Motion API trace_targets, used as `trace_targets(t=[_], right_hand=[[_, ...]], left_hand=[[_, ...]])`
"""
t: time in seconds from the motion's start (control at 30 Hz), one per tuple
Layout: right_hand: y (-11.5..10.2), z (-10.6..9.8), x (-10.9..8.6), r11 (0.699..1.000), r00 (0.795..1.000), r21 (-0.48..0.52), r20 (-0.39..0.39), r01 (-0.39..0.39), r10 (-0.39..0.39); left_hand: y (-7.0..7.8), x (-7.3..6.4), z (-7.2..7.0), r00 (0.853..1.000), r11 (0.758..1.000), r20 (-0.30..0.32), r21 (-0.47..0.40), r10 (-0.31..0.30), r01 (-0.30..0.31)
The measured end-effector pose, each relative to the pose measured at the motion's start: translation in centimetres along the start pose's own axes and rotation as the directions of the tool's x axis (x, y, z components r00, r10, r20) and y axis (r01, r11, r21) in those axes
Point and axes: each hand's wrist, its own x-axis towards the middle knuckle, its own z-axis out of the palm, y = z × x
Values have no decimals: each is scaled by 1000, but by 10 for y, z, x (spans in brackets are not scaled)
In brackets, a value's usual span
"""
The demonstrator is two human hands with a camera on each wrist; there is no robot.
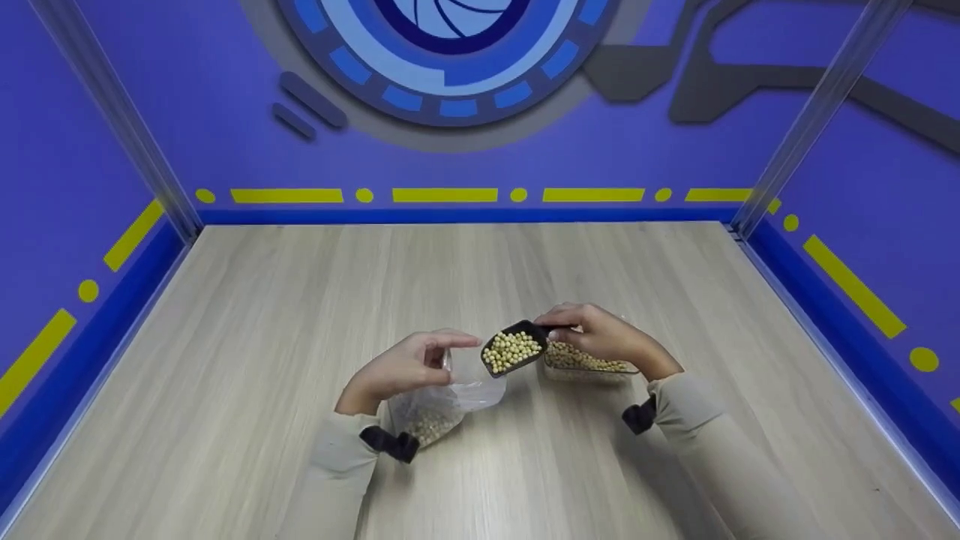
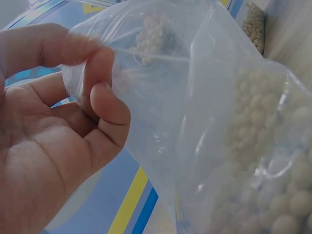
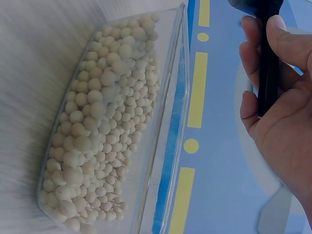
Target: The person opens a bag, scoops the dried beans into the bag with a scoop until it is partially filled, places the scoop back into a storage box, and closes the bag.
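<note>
My right hand [image 1: 604, 334] grips a black scoop [image 3: 269, 68] by its handle. Yellowish soybeans [image 1: 512, 351] fill the scoop's bowl, which is held at the mouth of a clear plastic bag [image 1: 484, 394]. With thumb and fingers, my left hand [image 1: 401, 369] pinches the bag's upper edge, and the mouth gapes toward the scoop. More beans [image 2: 263, 112] lie in the bottom of the bag. Below my right hand stands a clear rectangular container [image 3: 163, 107] holding many beans [image 3: 105, 112]; the hand partly covers it in the head view.
Everything rests on a pale wood-grain table [image 1: 300, 300]. Blue panels [image 1: 225, 165] with yellow markings enclose its back and sides. Black straps [image 1: 390, 444] sit at both wrists.
</note>
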Motion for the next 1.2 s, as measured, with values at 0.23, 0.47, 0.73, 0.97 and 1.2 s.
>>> trace_targets(t=[0.23, 0.47, 0.73, 0.97, 1.2], right_hand=[[-2, -1, 0, 1000, 1000, 12, -1, -8, 8], [-2, -1, -1, 1000, 1000, 4, -2, 4, -4], [-4, -2, -1, 1000, 1000, -15, 13, -22, 22], [-6, -3, -1, 1000, 1000, -16, 12, -12, 12], [-8, -4, -1, 999, 1000, -44, 16, 6, -5]], left_hand=[[-1, 0, 0, 1000, 1000, 1, -1, 7, -7], [-3, 1, 0, 1000, 1000, 6, 5, 15, -15], [-1, 0, 0, 1000, 1000, 4, 21, 20, -20], [-2, 1, -1, 999, 999, 8, 33, 35, -36], [-3, 2, -1, 999, 999, 12, 30, 44, -44]])
